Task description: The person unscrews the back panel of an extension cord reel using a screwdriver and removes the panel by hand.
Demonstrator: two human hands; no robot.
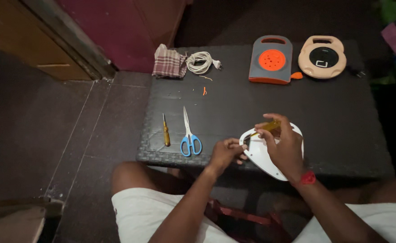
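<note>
Head view: the right hand grips a yellow-handled screwdriver, fingers wrapped round the handle, its tip angled down and left onto the white reel casing at the near edge of the dark worktop. The left hand pinches the casing's left rim, fingers closed narrow on the plastic to steady it.

To do this well, I judge the casing should sit flat against the worktop while the left hand braces it close to the tip, so the blade stays seated and cannot skid across the smooth plastic toward the holding fingers. Light, straight pressure along the shaft looks safer than prying at a slant.

Left of the hands, well apart, lie blue-handled scissors and a second screwdriver with an amber handle, side by side. At the far edge stand a grey and orange cable reel with a round orange face, and just beside it a beige cable reel with a black round centre bearing a small white rectangular mark. Farther left sit a coiled white cord with its plug and a checked cloth. No packages or signs show.
</note>
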